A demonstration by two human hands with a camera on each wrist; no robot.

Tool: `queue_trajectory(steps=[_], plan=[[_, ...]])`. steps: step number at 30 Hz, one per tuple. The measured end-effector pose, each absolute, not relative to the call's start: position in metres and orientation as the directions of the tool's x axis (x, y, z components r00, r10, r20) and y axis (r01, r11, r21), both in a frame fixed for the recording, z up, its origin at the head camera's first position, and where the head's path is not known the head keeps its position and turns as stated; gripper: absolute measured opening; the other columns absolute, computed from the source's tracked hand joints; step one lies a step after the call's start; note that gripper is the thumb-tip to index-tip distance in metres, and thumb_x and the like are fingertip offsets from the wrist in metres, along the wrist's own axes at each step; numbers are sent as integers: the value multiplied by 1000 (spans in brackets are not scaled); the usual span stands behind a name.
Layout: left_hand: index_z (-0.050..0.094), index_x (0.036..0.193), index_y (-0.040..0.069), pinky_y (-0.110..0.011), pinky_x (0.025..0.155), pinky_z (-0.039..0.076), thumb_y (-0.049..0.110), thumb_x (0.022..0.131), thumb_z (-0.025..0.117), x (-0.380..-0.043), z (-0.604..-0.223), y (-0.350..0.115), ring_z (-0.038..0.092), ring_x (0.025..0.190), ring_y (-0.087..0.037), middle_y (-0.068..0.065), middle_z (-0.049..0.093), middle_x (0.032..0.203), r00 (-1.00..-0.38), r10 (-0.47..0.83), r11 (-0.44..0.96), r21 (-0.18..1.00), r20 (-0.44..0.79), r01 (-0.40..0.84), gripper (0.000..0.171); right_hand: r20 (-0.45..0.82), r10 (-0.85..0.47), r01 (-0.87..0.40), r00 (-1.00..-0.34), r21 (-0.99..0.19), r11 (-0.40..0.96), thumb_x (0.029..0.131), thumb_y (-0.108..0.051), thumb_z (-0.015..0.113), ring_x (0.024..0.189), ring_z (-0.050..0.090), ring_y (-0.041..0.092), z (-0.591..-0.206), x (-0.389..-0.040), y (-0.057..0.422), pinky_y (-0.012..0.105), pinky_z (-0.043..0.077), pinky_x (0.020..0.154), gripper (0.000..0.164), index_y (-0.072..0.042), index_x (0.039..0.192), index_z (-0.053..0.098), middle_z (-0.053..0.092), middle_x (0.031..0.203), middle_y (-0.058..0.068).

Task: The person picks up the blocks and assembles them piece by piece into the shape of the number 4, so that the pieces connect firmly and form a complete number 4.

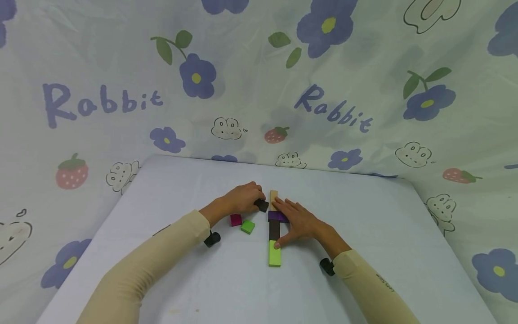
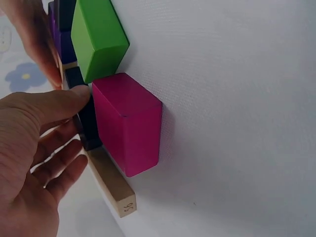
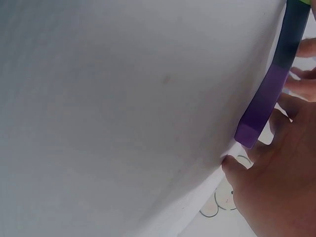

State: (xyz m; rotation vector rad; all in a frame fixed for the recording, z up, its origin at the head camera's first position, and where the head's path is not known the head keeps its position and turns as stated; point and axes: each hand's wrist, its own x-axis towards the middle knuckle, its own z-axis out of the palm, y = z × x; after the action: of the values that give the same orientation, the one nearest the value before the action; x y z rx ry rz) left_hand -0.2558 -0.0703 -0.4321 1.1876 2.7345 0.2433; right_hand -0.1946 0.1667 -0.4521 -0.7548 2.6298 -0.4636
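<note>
White cloth, finely woven in the left wrist view, covers the counter (image 1: 202,279) across the lower half of the head frame. Just below that frame's centre, the right hand (image 1: 300,221) spreads over a line of blocks, fingers over the tan block (image 1: 274,194), thumb at the light-green block (image 1: 274,257); its grip is loose, clasping nothing. The left hand (image 1: 243,199), left of the line, pinches a black block (image 1: 262,205) between thumb and fingers, near the line's upper end. A bump from that block or uneven pressure from the spread hand could probably skew the line, as the pieces look merely laid together; a dipping left wrist might nudge the loose pair below it. All are straight-edged cuboids: tan bare wood, a smooth purple block (image 1: 276,216) set crosswise, a dark brown block (image 1: 274,230) beneath it in the frame, then, left, the glossy magenta block (image 1: 236,220) and short green block (image 1: 247,227).
</note>
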Motion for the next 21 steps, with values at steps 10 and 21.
queue_trajectory(steps=[10, 21], plan=[[70, 128, 10, -39, 102, 48, 22, 92, 76, -255, -430, -76, 59, 110, -19, -4, 64, 120, -723, 685, 713, 280, -86, 643, 39, -253, -562, -448, -788, -392, 804, 66, -72, 82, 155, 9, 30, -452, -194, 167, 52, 12, 122, 129, -21, 164, 15, 9, 170, -2], [69, 129, 6, -39, 100, 48, 21, 90, 78, -251, -427, -86, 60, 109, -20, -6, 64, 121, -742, 669, 689, 402, -32, 603, 42, -250, -560, -443, -790, -399, 803, 66, -73, 81, 155, 7, 29, -453, -194, 167, 53, 11, 122, 129, -22, 164, 15, 8, 170, -2]])
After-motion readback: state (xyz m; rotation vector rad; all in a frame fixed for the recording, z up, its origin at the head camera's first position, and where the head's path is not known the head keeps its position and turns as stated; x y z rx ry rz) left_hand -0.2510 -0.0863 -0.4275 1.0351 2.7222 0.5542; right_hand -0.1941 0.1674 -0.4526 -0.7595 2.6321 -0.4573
